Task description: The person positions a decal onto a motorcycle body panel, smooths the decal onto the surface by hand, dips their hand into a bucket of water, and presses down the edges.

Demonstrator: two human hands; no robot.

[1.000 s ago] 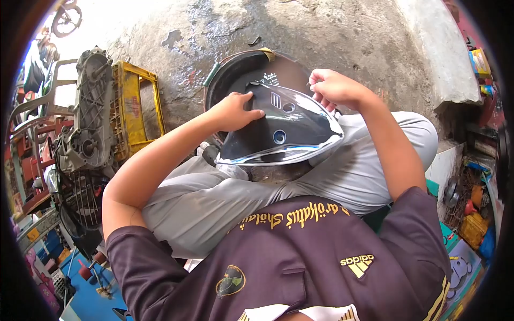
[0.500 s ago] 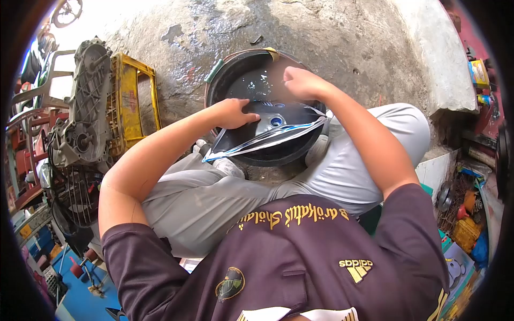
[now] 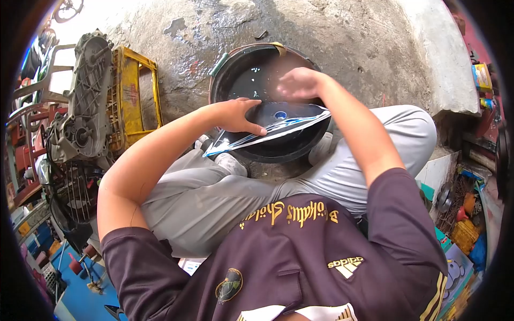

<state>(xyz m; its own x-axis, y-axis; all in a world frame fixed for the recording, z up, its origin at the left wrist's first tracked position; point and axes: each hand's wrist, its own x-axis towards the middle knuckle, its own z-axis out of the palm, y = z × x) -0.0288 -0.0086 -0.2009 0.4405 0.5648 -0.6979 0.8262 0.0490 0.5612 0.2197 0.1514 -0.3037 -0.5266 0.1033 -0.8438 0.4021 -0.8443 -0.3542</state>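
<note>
A glossy black plastic panel (image 3: 262, 113) with blue and white stripes along its near edge and a round blue-rimmed hole rests tilted in a round black tub (image 3: 225, 69). It looks like a motorcycle body panel. My left hand (image 3: 239, 115) holds its left part, the thumb on the face and the fingers by the far edge. Above the far half of the tub, my right hand (image 3: 300, 84) hovers with loosely stretched fingers, smeared by motion. Nothing shows in it. Dark water (image 3: 249, 77) with bright reflections lies in the tub beyond the panel.
Left of the tub stands a yellow plastic crate (image 3: 128, 91), with a metal engine casing (image 3: 88, 101) beside it. The concrete floor (image 3: 214, 32) has wet patches. Assorted parts (image 3: 466, 224) are piled at the right. My shoe (image 3: 230, 165) sits close to the tub.
My right hand has opened from a more curled shape and moved slightly. My left thumb has shifted down and right on the panel, whose face now appears more steeply tilted.
</note>
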